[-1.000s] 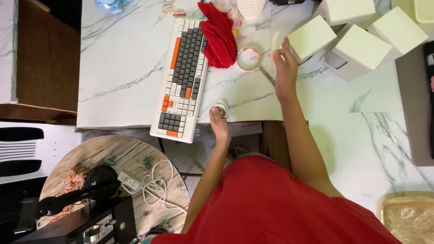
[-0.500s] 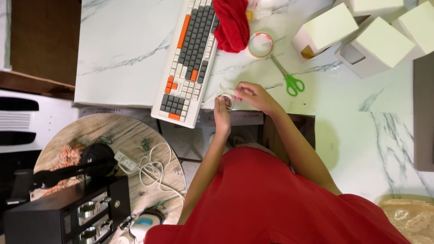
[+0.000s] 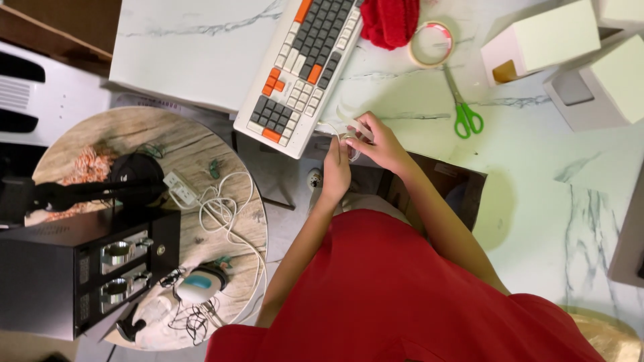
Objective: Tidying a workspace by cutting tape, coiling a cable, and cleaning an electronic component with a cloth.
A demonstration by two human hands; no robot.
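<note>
Holding a small roll of clear tape (image 3: 350,142) between them, the left hand (image 3: 335,171) and the right hand (image 3: 379,141) are brought together at the near edge of the marble table (image 3: 537,174). The roll is pinched by the left hand's fingers from below, while a strip of tape (image 3: 332,126) is gripped in the closed fingertips of the right hand and stretched leftward toward the keyboard's corner. How much of the roll is enclosed cannot be told, since it is small and partly hidden by the fingers.

Just beside the hands, to the left, a keyboard (image 3: 302,60) with grey, white and orange keys is laid at a slant. Green-handled scissors (image 3: 461,107) are seen near the right hand, further up the table, with a larger tape ring (image 3: 431,44) above them and a red cloth (image 3: 392,20) next to it. Pale boxes (image 3: 550,40) are set at the upper right. A round wooden table (image 3: 134,134) with cables (image 3: 225,208) stands at the left.
</note>
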